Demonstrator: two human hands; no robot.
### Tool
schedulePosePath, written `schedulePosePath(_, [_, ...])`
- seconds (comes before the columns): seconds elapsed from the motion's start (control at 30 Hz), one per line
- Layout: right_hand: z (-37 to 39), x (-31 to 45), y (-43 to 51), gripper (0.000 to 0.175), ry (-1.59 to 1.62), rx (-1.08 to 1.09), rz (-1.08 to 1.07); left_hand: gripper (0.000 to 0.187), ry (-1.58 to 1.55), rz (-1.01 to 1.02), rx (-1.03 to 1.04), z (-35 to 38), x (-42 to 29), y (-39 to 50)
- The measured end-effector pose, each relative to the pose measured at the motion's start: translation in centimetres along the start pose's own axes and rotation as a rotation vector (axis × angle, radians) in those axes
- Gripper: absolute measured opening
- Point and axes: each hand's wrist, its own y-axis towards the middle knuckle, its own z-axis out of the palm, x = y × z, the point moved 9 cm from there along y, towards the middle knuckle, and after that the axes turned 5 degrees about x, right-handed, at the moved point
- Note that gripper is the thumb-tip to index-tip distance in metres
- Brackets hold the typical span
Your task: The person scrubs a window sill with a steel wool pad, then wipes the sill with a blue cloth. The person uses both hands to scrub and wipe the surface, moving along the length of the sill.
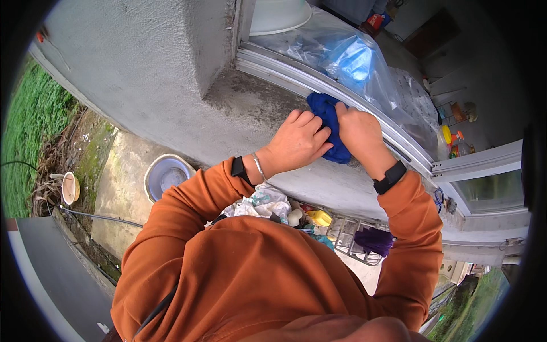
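Observation:
A dark blue cloth (pixel 328 112) is bunched on the concrete window sill (pixel 252 104), against the white sliding-window track (pixel 290 79). My right hand (pixel 360 130) grips the cloth from its right side, thumb toward the track. From the left, my left hand (pixel 297 139) has its curled fingers on the cloth's edge and also holds it. Part of the cloth is hidden behind my fingers. A black band circles each wrist, and a silver bangle (pixel 258 167) sits on the left one.
Behind the track lie clear plastic sheeting (pixel 384 92) and a white tub (pixel 280 17). A sliding window frame (pixel 483 160) stands at right. Below the wall are a basin (pixel 169 175), crumpled white bags (pixel 260 201), a yellow container (pixel 319 218) and a metal rack (pixel 342 233) holding purple cloth.

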Motion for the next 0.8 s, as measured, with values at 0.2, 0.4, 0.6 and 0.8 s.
schedulePosePath(0.2, [-3.1, 5.8, 4.3, 0.007, -0.009, -0.187, -0.154, 0.018, 0.065, -0.123, 0.044, -2.9, 3.0, -1.6])
schedulePosePath(0.4, [-2.8, 3.0, 2.0, 0.008, -0.009, -0.024, -0.065, 0.023, 0.046, -0.03, 0.016, -4.2, 2.4, -3.0])
schedulePosePath(0.6, [-2.3, 8.4, 8.2, 0.009, 0.038, -0.197, -0.143, 0.026, 0.061, 0.017, -0.052, -5.1, 2.6, -3.8])
schedulePosePath(0.8, [-3.5, 10.6, 10.7, 0.016, 0.163, -0.186, -0.189, 0.027, 0.127, -0.035, -0.117, -6.8, 3.8, -4.9])
